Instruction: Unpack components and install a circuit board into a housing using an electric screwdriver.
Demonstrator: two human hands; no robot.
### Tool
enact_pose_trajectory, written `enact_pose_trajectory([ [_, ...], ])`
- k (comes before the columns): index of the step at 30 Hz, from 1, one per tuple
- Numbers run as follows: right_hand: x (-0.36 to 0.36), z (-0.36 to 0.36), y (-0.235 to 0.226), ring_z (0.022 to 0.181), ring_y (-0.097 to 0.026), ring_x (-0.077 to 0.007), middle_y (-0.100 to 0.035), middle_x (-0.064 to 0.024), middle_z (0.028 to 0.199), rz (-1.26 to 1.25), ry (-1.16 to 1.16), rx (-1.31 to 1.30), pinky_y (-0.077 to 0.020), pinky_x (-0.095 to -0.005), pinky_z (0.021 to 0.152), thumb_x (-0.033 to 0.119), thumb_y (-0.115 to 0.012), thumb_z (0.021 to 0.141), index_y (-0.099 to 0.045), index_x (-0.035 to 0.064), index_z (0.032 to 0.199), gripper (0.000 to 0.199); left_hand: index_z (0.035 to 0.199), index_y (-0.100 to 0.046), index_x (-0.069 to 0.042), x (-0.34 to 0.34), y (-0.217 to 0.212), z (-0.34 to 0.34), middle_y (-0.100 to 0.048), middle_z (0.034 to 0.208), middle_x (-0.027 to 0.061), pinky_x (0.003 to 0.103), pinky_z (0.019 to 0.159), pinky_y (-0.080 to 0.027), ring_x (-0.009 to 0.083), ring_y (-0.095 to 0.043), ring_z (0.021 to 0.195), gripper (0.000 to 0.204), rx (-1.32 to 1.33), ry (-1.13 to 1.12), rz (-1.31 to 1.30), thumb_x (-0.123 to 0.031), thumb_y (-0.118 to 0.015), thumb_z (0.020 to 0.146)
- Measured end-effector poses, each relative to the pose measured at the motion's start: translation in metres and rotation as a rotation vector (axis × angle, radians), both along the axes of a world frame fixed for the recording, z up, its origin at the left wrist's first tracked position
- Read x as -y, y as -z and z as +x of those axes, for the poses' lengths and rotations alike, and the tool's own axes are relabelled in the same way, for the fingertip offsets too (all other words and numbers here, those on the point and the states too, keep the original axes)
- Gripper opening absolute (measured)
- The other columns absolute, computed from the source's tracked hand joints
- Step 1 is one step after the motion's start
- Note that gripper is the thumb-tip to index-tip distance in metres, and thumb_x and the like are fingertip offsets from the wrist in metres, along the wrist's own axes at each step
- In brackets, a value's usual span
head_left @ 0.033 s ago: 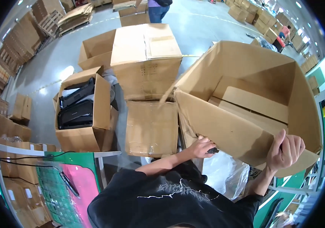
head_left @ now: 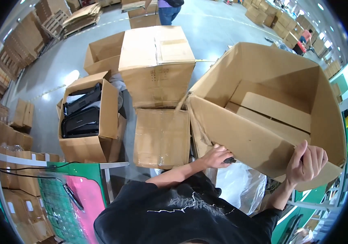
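Note:
A large cardboard box (head_left: 243, 138), its top open toward me, is tilted at the right. It has flat folded cardboard (head_left: 277, 114) inside. My right hand (head_left: 307, 164) is closed at the box's near right edge, thumb up. My left hand (head_left: 218, 157) is closed against the box's lower left side. A small black object (head_left: 229, 160) sticks out of that fist, too covered to name. From the box's left corner hangs a loose strip of tape (head_left: 180, 102).
Left of the box stand two stacked closed cartons (head_left: 162, 138). Farther left, an open carton (head_left: 111, 122) holds black plastic parts (head_left: 82, 120). A green and pink table (head_left: 86, 191) is near left. Clear plastic wrap (head_left: 243, 185) lies below the box. Another person (head_left: 168, 14) stands at the back.
The big box has shifted slightly to the right, and both hands have moved a little with it. The loose tape strip has swung.

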State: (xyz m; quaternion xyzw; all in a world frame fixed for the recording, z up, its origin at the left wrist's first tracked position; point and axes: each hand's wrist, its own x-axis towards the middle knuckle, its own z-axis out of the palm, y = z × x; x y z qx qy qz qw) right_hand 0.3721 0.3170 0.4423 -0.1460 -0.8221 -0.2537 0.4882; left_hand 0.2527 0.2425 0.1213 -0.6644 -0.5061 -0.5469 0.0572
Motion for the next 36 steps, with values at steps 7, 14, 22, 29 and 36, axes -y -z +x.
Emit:
enact_pose_trajectory([
  [7,-0.103,-0.035,-0.015,0.060,-0.058,-0.0169,-0.063,-0.0035,0.061,0.248,0.007,-0.114,-0.0428,-0.0306,0.070,0.008,-0.067,0.077,-0.065,0.0036,0.063,0.016,0.107,-0.055,-0.006,-0.101,-0.086,-0.074,-0.056,0.104,0.0125,0.044,0.085,-0.035,0.0281,-0.051,0.096,0.033,0.107,-0.180,-0.247,-0.033,-0.056,0.087],
  [14,-0.303,-0.171,0.031,0.067,-0.057,-0.0113,-0.056,0.0105,0.056,0.198,0.226,-0.259,-0.0410,-0.0320,0.070,0.033,-0.069,0.079,-0.062,0.0179,0.060,0.026,0.104,-0.053,0.001,-0.149,-0.074,-0.150,-0.054,0.102,0.0190,0.042,0.083,-0.039,0.0345,-0.050,0.095,0.036,0.458,-0.342,-0.147,-0.032,-0.049,0.091],
  [22,-0.360,-0.313,0.282,0.113,-0.046,-0.0283,-0.054,-0.0109,0.115,-0.773,0.150,0.447,-0.0318,-0.0486,0.097,0.017,-0.059,0.076,-0.055,0.0118,0.111,0.036,0.112,-0.054,0.001,0.127,0.161,-0.067,-0.060,0.080,0.0085,0.032,0.071,-0.045,0.0162,-0.056,0.078,0.043,1.205,-0.851,-0.781,-0.036,-0.046,0.092],
  [29,-0.261,-0.464,0.337,0.107,-0.051,-0.0262,-0.056,-0.0100,0.108,-0.630,-0.246,0.503,-0.0402,-0.0424,0.090,0.018,-0.060,0.076,-0.053,0.0066,0.108,0.034,0.081,-0.053,-0.007,0.331,0.172,0.031,-0.058,0.066,0.0031,0.026,0.037,-0.036,0.0116,-0.050,0.047,0.037,1.854,-1.534,-0.715,-0.043,-0.047,0.090],
  [36,-0.197,-0.581,0.368,0.111,-0.049,-0.0282,-0.050,-0.0134,0.118,-0.955,-0.103,0.552,-0.0386,-0.0443,0.093,0.026,-0.060,0.081,-0.048,0.0026,0.116,0.043,0.073,-0.049,-0.002,0.261,0.108,-0.206,-0.047,0.064,-0.0006,0.028,0.055,-0.036,0.0122,-0.043,0.060,0.040,1.198,-1.451,-0.596,-0.036,-0.044,0.094],
])
